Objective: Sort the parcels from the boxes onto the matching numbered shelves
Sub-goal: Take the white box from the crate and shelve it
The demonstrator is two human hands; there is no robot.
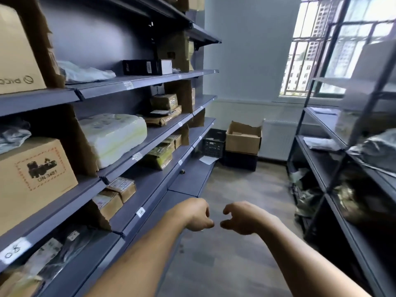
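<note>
1. Both forearms reach in from 6 o'clock. The left hand (pixel 198 215) and right hand (pixel 242 218) hang near each other without touching, fingers loosely curled downward, holding nothing.
2. The open cardboard box (pixel 243 137) stands at 12 o'clock, at the far end of the aisle and well apart from the hands. It rests on a dark crate (pixel 240 161), with a black slatted crate (pixel 214 146) just beside it at its 9 o'clock (the contents are too small to tell).
3. The left shelving (pixel 150 133) runs from 7 to 11 o'clock, its sloped front lips jutting toward the aisle. A white label (pixel 141 211) marked 16 sits on a lip at 9 o'clock of the left hand.
4. On those shelves lie a white wrapped bundle (pixel 113 136), a large brown carton (pixel 32 174) and small brown parcels (pixel 120 189), all behind the lips.
5. The right rack (pixel 334 133) fills 1 to 5 o'clock, its dark posts edging the aisle, with grey bags (pixel 377 153) on it.
6. Between the two units a strip of floor (pixel 235 189) lies bare from the hands up to the crates.
</note>
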